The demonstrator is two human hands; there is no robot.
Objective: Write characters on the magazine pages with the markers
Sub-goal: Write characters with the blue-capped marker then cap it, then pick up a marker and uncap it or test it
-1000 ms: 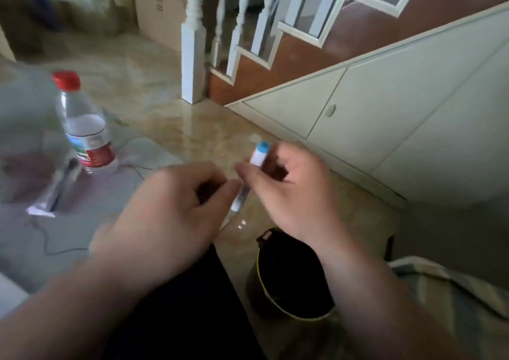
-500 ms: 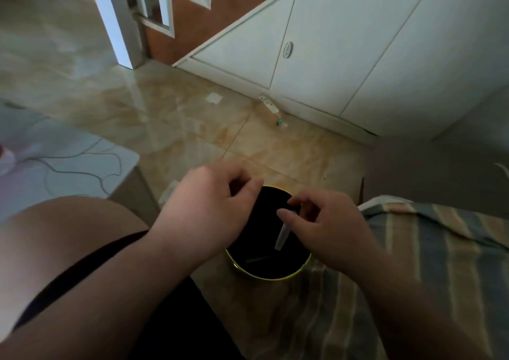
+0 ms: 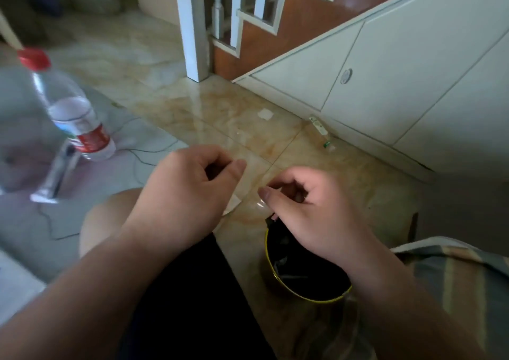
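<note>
My left hand [image 3: 187, 194] hovers over my knee with its fingers curled and the thumb against the forefinger. Whatever it may hold is hidden. My right hand [image 3: 311, 211] hangs above the rim of a black bin [image 3: 278, 282], fingers curled, with nothing visible between them. A marker in a clear wrapper [image 3: 55, 175] lies on the grey table [image 3: 24, 222] at the left, beside a water bottle [image 3: 77, 122]. No magazine page is clearly in view.
The yellow-rimmed bin stands on the tiled floor by my right leg and holds a few pale scraps. A small bottle [image 3: 319, 131] and a paper scrap [image 3: 265, 114] lie on the floor near the white cabinet [image 3: 385, 65]. A striped cushion [image 3: 454, 277] is at the right.
A second ago both hands held a blue-capped marker. Half a second ago my right hand held a thin pale strip over the bin. That strip is gone from the hand and the view has swung back left.
</note>
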